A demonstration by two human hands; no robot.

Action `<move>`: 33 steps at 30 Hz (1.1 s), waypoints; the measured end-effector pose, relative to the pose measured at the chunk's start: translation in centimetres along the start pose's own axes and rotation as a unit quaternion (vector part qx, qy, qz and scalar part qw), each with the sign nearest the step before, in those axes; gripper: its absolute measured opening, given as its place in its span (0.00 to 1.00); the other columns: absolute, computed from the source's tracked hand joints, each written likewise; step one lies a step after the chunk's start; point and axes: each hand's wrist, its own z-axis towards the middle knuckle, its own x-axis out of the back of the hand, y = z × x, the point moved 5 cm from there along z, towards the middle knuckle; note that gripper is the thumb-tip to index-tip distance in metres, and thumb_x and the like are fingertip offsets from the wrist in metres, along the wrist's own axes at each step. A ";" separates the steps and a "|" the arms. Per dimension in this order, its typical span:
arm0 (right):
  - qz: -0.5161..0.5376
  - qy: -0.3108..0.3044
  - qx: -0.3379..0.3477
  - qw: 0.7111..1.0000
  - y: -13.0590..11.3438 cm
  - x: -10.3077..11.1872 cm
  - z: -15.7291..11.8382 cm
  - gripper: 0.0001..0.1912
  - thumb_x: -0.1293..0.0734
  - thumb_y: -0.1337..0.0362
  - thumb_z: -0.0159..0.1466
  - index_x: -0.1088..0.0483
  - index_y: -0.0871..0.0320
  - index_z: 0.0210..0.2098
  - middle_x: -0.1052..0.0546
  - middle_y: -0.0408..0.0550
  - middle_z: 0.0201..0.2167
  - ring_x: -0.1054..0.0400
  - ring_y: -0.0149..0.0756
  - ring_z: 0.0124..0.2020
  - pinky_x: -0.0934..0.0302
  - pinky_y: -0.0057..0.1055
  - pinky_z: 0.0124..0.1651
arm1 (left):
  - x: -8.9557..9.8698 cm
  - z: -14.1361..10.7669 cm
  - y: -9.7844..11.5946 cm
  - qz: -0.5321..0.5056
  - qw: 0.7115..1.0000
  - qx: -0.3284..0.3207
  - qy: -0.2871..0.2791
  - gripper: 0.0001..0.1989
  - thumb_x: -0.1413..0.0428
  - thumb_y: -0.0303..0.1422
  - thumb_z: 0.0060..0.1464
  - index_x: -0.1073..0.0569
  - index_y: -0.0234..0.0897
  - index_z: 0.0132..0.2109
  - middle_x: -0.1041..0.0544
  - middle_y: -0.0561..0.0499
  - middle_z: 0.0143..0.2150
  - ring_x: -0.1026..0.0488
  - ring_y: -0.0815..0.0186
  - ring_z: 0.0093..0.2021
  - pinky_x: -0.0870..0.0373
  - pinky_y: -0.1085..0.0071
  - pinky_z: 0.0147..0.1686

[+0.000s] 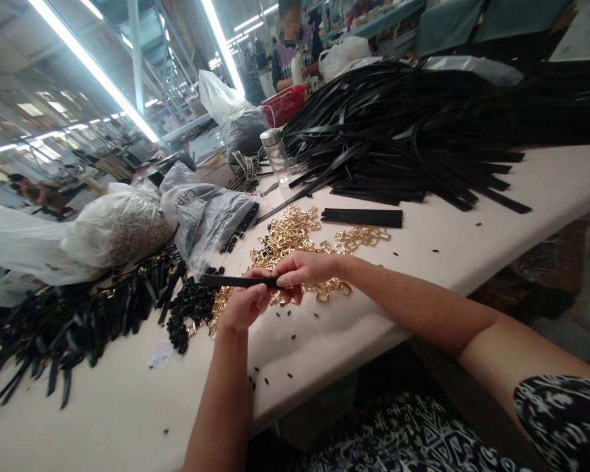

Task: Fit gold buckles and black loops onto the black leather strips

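Note:
A short black strap (226, 280) is held level above the table. My left hand (246, 303) is closed round its middle part, thumb on top. At the strap's right end, my right hand (299, 269) pinches it with thumb and fingers; whether a small part is also between them cannot be made out. Beneath and behind both hands lies a pile of gold metal buckles (290, 229). Small black pieces (194, 305) are heaped left of my left hand. A short stack of black straps (362, 217) rests beyond my right hand.
Long black straps (373, 131) cover the back right of the table (501, 236). A glass bottle (275, 156) stands upright at the back. Grey (201, 210) and clear (118, 226) plastic bags sit at left, with finished straps (93, 321) before them. A person (295, 52) is behind a red basket (285, 105).

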 end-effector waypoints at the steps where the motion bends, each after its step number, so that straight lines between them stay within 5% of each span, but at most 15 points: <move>1: 0.000 0.005 0.003 1.000 -0.2 0.1 -0.1 0.08 0.37 0.64 0.63 0.31 0.63 0.37 0.24 0.42 0.25 0.31 0.25 0.21 0.34 0.25 0.28 | -0.3 0.1 -0.2 -0.032 0.999 -0.001 -0.001 0.17 0.33 0.37 0.37 0.26 0.38 0.35 0.40 0.60 0.17 0.48 0.78 0.16 0.51 0.79 0.15; 12: -0.183 0.150 0.003 0.972 -1.4 1.0 -0.1 0.08 0.40 0.72 0.59 0.29 0.63 0.33 0.31 0.37 0.18 0.39 0.22 0.18 0.46 0.20 0.22 | -0.7 1.0 -1.3 -0.128 0.988 -0.018 0.086 0.13 0.36 0.40 0.41 0.23 0.37 0.33 0.35 0.57 0.21 0.46 0.78 0.18 0.43 0.80 0.17; 16: -0.312 0.218 0.007 0.925 -2.1 1.4 -0.4 0.09 0.39 0.71 0.58 0.27 0.64 0.29 0.34 0.37 0.16 0.43 0.23 0.19 0.51 0.21 0.23 | -0.3 1.0 -1.0 -0.084 0.987 -0.051 0.124 0.14 0.34 0.38 0.40 0.21 0.37 0.36 0.27 0.52 0.26 0.37 0.76 0.22 0.38 0.80 0.20; 22: -0.406 0.292 0.016 0.866 -2.5 1.5 -0.5 0.14 0.38 0.70 0.58 0.22 0.63 0.38 0.31 0.40 0.19 0.45 0.24 0.21 0.52 0.23 0.26 | 0.0 1.3 -1.3 -0.054 0.982 -0.075 0.167 0.16 0.31 0.36 0.39 0.19 0.36 0.38 0.25 0.52 0.27 0.37 0.78 0.22 0.38 0.81 0.20; 28: -0.251 0.249 -0.004 0.936 -1.1 1.2 0.0 0.16 0.40 0.70 0.60 0.25 0.63 0.45 0.32 0.37 0.16 0.40 0.24 0.18 0.47 0.22 0.24 | -0.1 1.4 -1.7 -0.073 0.983 -0.063 0.159 0.17 0.31 0.36 0.39 0.20 0.35 0.39 0.27 0.53 0.25 0.40 0.79 0.20 0.44 0.83 0.17; 33: -0.067 0.212 -0.028 0.975 -0.3 0.7 0.3 0.10 0.39 0.66 0.62 0.28 0.65 0.36 0.34 0.37 0.15 0.42 0.22 0.15 0.46 0.21 0.20 | -0.2 1.4 -2.0 -0.078 0.987 -0.037 0.139 0.18 0.33 0.41 0.43 0.20 0.33 0.38 0.32 0.55 0.20 0.44 0.80 0.17 0.50 0.83 0.15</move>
